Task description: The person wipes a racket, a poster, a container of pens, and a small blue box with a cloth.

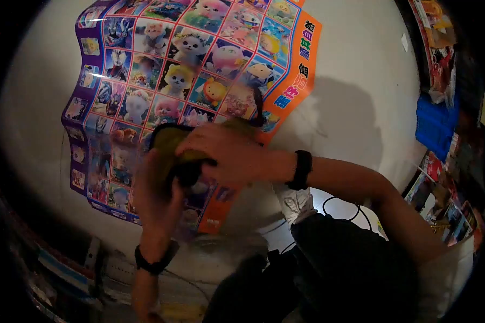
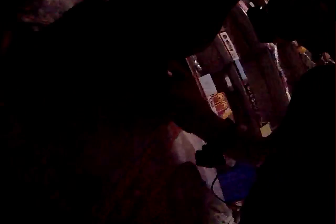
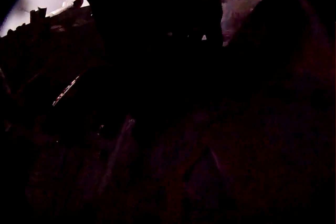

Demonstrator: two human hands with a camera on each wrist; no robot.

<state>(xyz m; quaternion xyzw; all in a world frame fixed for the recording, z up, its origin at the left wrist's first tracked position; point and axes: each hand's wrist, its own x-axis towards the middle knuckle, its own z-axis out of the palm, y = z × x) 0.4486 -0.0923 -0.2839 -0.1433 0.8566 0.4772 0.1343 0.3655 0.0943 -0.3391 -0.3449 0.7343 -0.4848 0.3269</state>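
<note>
Over a glossy picture sheet [image 1: 188,46], both hands are at a dark olive item with black edging [image 1: 168,141], which looks soft. The right hand [image 1: 231,153] lies across its top with bent fingers, gripping it. The left hand [image 1: 159,196], blurred, has its thumb and fingers around the item's lower left side. A dark strap-like part [image 1: 259,107] sticks out beyond the right hand. Both wrist views are too dark to show the hands or the item clearly.
A blue basket [image 1: 436,125] and colourful packages [image 1: 442,70] stand at the right. A white shoe [image 1: 295,204] and dark-trousered legs [image 1: 350,253] are near the sheet's lower right. Black cables [image 1: 355,207] lie beside the shoe. Shelving [image 1: 64,269] is at the lower left.
</note>
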